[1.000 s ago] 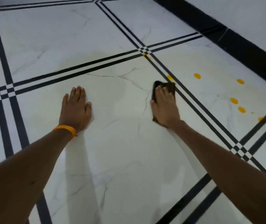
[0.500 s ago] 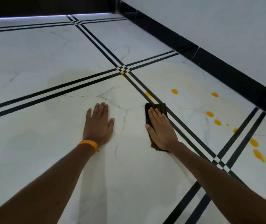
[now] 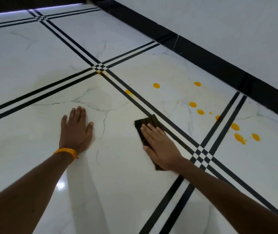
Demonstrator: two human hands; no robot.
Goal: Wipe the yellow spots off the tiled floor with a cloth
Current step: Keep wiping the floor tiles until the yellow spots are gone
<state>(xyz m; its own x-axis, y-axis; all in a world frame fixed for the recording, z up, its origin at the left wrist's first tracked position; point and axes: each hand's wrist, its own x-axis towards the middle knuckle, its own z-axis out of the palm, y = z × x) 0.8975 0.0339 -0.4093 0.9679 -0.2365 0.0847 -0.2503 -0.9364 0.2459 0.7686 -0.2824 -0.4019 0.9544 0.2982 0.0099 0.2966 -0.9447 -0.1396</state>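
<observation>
Tiled floor (image 3: 33, 65), white with black double stripes, carries both my hands. My left hand (image 3: 76, 132) lies flat on bare tile, fingers straight, one orange band (image 3: 65, 152) at its wrist. My right hand (image 3: 161, 147), also flat, presses one dark cloth (image 3: 147, 121) under it. About ten yellow spots (image 3: 192, 104) lie beyond and right of that hand, none touching the cloth.

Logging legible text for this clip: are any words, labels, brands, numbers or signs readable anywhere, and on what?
None: no readable text in this view.
The dark folded cloth, orange wristband, white marble-look tiled floor, black skirting strip and pale wall show no writing or markings.
</observation>
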